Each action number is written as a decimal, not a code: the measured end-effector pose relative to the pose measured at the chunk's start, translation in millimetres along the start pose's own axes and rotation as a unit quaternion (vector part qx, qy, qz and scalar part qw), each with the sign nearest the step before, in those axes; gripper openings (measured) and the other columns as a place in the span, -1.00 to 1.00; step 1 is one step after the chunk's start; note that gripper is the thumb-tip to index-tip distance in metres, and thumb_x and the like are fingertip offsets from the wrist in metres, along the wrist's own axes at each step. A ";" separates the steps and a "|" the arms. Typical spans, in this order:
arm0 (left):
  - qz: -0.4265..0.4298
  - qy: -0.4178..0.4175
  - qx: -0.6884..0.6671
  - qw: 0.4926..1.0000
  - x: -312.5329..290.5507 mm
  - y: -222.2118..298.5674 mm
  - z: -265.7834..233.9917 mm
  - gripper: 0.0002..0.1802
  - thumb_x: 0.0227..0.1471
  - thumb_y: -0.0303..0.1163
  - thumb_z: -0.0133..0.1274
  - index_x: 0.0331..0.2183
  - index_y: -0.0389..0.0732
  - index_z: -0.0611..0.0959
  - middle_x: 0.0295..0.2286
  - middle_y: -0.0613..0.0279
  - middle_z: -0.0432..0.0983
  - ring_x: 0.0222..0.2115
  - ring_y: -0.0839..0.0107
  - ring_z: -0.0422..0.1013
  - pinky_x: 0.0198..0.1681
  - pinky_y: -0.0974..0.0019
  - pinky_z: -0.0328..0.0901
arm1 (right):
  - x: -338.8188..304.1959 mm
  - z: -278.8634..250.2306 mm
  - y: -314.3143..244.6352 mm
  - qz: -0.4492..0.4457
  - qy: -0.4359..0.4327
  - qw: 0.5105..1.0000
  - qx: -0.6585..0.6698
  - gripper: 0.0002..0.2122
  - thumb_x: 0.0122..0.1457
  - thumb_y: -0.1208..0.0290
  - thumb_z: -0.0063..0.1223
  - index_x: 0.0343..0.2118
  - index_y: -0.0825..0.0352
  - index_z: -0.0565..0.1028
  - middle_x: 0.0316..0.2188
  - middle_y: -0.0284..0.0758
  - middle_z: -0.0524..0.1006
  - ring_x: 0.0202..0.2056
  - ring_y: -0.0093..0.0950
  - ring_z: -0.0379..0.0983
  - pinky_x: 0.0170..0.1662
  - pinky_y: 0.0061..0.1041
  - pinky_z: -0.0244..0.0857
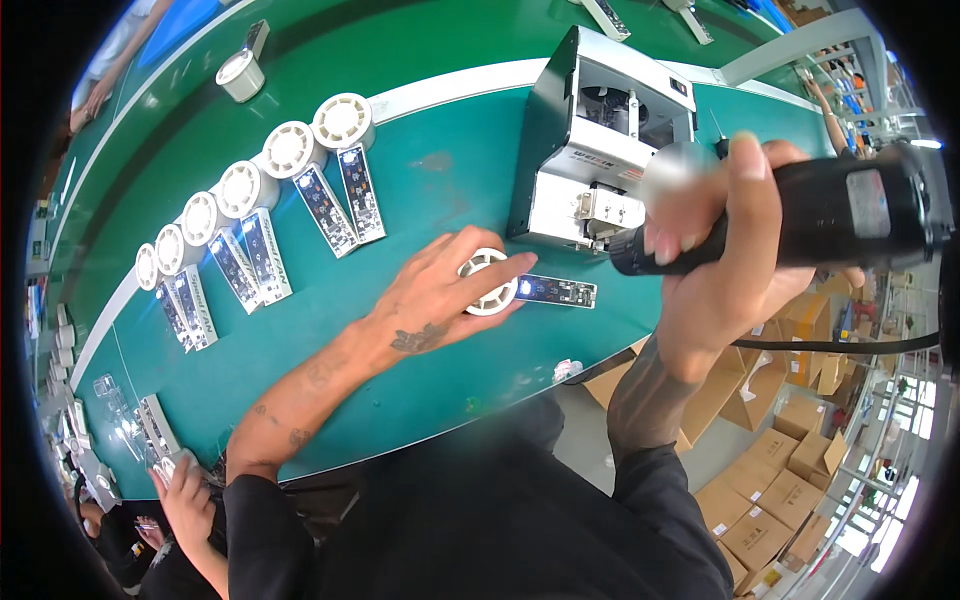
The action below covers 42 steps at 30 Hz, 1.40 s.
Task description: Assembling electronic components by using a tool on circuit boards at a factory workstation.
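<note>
My left hand [440, 285] is closed around a white round fan head [487, 283] with a spoked face, resting on the green table. From its right side sticks out a narrow circuit board [560, 291] with a bright lit spot near the fan head. Raised at the right, my right hand [735, 250] wraps around a thick black electric screwdriver [830, 215], held roughly level with its narrower end to the left. That end is beside the lower front of a light-grey screw feeder [590, 150]. A blurred patch covers part of my right fingers.
Several similar fan heads with boards [290, 150] stand in a curved row at left, near a white rail [450, 88]. One more fan unit [240, 76] lies beyond it. A co-worker's hand [185, 495] is at lower left. Cardboard boxes [765, 510] sit at lower right. A black cable [850, 347] hangs at right.
</note>
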<state>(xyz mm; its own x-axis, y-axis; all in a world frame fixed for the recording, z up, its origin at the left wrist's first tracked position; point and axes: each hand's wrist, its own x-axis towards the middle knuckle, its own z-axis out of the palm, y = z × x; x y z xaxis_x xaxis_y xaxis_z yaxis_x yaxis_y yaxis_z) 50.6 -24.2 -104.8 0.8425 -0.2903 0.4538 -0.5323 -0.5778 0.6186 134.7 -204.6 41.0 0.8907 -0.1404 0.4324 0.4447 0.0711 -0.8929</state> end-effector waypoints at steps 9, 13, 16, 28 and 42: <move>-0.001 -0.006 0.006 1.000 -1.0 -1.5 -0.9 -0.26 -0.02 -0.34 0.44 0.22 -0.15 0.58 -0.12 0.14 0.47 -0.23 0.13 0.50 -0.19 0.12 0.47 | -24.1 20.6 0.5 0.061 -0.056 0.996 0.035 -0.88 0.40 0.46 -0.02 -0.23 0.37 0.33 -0.72 -0.38 0.27 -0.77 -0.57 0.16 -0.67 -0.48 0.20; 0.004 -0.004 0.008 1.000 -1.0 -1.6 -0.5 -0.27 0.00 -0.33 0.43 0.21 -0.16 0.58 -0.13 0.13 0.46 -0.24 0.12 0.50 -0.19 0.12 0.47 | -24.3 21.2 10.1 0.063 -0.066 0.994 0.068 -0.87 0.39 0.46 0.02 -0.26 0.38 0.34 -0.72 -0.36 0.30 -0.77 -0.56 0.17 -0.66 -0.47 0.21; 0.003 -0.005 0.012 1.000 -1.6 -0.5 -2.0 -0.28 0.00 -0.34 0.43 0.21 -0.16 0.58 -0.13 0.13 0.46 -0.24 0.11 0.50 -0.19 0.12 0.48 | -23.9 24.0 14.9 0.069 -0.067 0.992 0.078 -0.86 0.38 0.47 0.04 -0.26 0.38 0.34 -0.73 -0.35 0.30 -0.77 -0.56 0.17 -0.67 -0.47 0.20; 0.012 0.002 0.015 1.000 0.5 -2.1 -0.2 -0.27 -0.02 -0.33 0.43 0.20 -0.16 0.59 -0.12 0.12 0.47 -0.23 0.12 0.50 -0.17 0.12 0.48 | -28.6 21.1 21.4 0.055 -0.086 0.992 0.074 -0.82 0.37 0.51 0.06 -0.30 0.34 0.27 -0.73 -0.33 0.29 -0.78 -0.55 0.17 -0.68 -0.46 0.20; -0.020 -0.019 -0.011 1.000 -0.5 -0.7 -0.7 -0.26 -0.03 -0.37 0.45 0.21 -0.17 0.61 -0.09 0.06 0.53 -0.14 0.09 0.53 -0.10 0.12 0.47 | 15.8 5.2 -5.1 -0.088 -0.016 0.996 0.010 -0.86 0.40 0.45 0.06 -0.19 0.39 0.36 -0.70 -0.38 0.29 -0.77 -0.57 0.19 -0.67 -0.51 0.16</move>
<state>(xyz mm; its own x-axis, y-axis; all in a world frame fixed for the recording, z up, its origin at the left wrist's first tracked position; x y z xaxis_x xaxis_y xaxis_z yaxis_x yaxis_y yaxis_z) 50.5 -23.2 -105.1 0.8654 -0.2959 0.4045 -0.4996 -0.5729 0.6497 146.9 -202.0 52.9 0.8011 -0.1202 0.5864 0.5959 0.0678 -0.8002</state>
